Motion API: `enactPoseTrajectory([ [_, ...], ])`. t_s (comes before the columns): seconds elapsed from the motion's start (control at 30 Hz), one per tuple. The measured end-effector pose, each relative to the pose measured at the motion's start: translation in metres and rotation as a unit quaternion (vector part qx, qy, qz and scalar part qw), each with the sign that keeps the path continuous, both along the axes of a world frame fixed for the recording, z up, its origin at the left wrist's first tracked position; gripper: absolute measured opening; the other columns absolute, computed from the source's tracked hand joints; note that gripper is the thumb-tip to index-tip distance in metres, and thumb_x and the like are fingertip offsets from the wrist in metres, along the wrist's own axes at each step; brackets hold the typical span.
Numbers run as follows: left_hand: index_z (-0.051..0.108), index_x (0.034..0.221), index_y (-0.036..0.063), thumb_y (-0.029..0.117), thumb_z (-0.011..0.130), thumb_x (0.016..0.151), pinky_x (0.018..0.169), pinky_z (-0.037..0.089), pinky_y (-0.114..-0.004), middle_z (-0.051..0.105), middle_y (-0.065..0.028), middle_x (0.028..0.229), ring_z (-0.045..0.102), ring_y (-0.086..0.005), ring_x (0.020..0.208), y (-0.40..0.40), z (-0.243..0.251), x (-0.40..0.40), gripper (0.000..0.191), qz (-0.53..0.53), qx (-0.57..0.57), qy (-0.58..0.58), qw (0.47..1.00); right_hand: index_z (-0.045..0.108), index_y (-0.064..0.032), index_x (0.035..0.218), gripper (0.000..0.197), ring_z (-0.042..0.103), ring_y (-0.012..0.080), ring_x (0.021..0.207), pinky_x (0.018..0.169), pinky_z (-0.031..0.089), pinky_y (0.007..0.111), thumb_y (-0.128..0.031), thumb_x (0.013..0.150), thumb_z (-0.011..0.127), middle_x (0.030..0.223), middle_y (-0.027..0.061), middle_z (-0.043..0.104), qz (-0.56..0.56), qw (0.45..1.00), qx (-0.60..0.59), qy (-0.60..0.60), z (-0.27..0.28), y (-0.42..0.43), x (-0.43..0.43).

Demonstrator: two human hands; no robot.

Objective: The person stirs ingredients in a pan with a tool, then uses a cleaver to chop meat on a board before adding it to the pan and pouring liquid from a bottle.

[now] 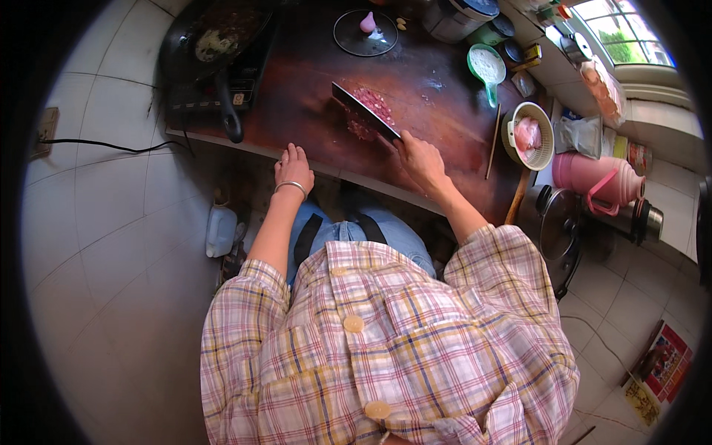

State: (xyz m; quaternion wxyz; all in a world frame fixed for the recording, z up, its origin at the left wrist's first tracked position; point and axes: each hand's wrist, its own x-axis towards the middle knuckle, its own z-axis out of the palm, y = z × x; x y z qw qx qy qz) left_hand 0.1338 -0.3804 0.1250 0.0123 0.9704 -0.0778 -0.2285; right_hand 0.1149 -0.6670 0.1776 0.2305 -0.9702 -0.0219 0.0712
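Observation:
My right hand (pixel 420 160) grips the handle of a cleaver (pixel 362 109) with a dark blade. The blade stands on edge in a patch of minced raw meat (pixel 376 103), with meat on both sides of it. The mince lies directly on a reddish-brown wooden board or worktop (pixel 300 125). At the front edge of this surface rests my left hand (pixel 293 168), fingers extended and holding nothing. A metal bangle (pixel 291 188) circles the left wrist.
A wok (pixel 183 64) sits on an induction cooker (pixel 245 89), its handle over the front edge. Behind the mince lies a glass lid (pixel 347 41). Rightward are a green scoop of white powder (pixel 487 64), a stick (pixel 493 142), a basket (pixel 548 136) holding raw meat (pixel 527 135) and a pink thermos (pixel 575 171).

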Motion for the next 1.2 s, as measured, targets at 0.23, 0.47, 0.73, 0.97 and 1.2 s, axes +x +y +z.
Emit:
enactPoseTrajectory([
  [0.23, 0.032, 0.14, 0.0003, 0.028, 0.064, 0.084, 0.104, 0.038, -0.045, 0.031, -0.0184, 0.148, 0.037, -0.0329, 0.133, -0.003, 0.001, 0.001, 0.07, -0.021, 0.026, 0.027, 0.999, 0.052, -0.0087, 0.095, 0.023, 0.059, 0.0474, 0.073, 0.063, 0.044, 0.058, -0.031, 0.094, 0.049, 0.078, 0.0247, 0.063, 0.001, 0.998, -0.017, 0.053, -0.008, -0.02, 0.022],
  [0.47, 0.032, 0.14, -0.0008, 0.029, 0.064, 0.085, 0.104, 0.039, -0.044, 0.03, -0.0195, 0.149, 0.037, -0.0339, 0.133, -0.003, -0.001, 0.004, 0.07, -0.021, 0.039, 0.032, 0.999, 0.053, -0.0093, 0.096, 0.025, 0.059, 0.0477, 0.075, 0.065, 0.044, 0.057, -0.034, 0.094, 0.05, 0.078, 0.0247, 0.063, -0.002, 1.0, 0.003, 0.024, -0.001, -0.028, 0.034],
  [0.73, 0.031, 0.14, -0.0005, 0.029, 0.064, 0.085, 0.104, 0.038, -0.044, 0.027, -0.0191, 0.15, 0.036, -0.0337, 0.133, -0.005, 0.007, 0.008, 0.071, -0.004, 0.033, 0.055, 0.998, 0.052, -0.0094, 0.095, 0.027, 0.06, 0.0466, 0.075, 0.065, 0.045, 0.057, -0.036, 0.094, 0.05, 0.078, 0.0245, 0.064, -0.038, 0.999, 0.014, 0.037, 0.004, -0.025, 0.032],
  [0.97, 0.03, 0.141, -0.0016, 0.03, 0.064, 0.085, 0.105, 0.037, -0.044, 0.026, -0.0196, 0.151, 0.033, -0.0334, 0.136, -0.005, 0.01, 0.005, 0.073, 0.009, 0.029, 0.066, 0.997, 0.051, -0.0097, 0.097, 0.024, 0.06, 0.0458, 0.075, 0.066, 0.045, 0.057, -0.033, 0.094, 0.048, 0.079, 0.0235, 0.064, -0.004, 0.999, -0.013, 0.038, -0.002, -0.019, 0.028],
  [1.2, 0.028, 0.142, -0.0027, 0.029, 0.064, 0.085, 0.107, 0.036, -0.043, 0.023, -0.0198, 0.152, 0.03, -0.0328, 0.138, -0.008, 0.016, 0.007, 0.075, 0.016, 0.007, 0.089, 0.996, 0.051, -0.0096, 0.095, 0.023, 0.06, 0.0431, 0.072, 0.062, 0.046, 0.054, -0.032, 0.094, 0.049, 0.077, 0.02, 0.064, 0.055, 0.998, -0.037, 0.019, -0.006, -0.03, 0.038],
])
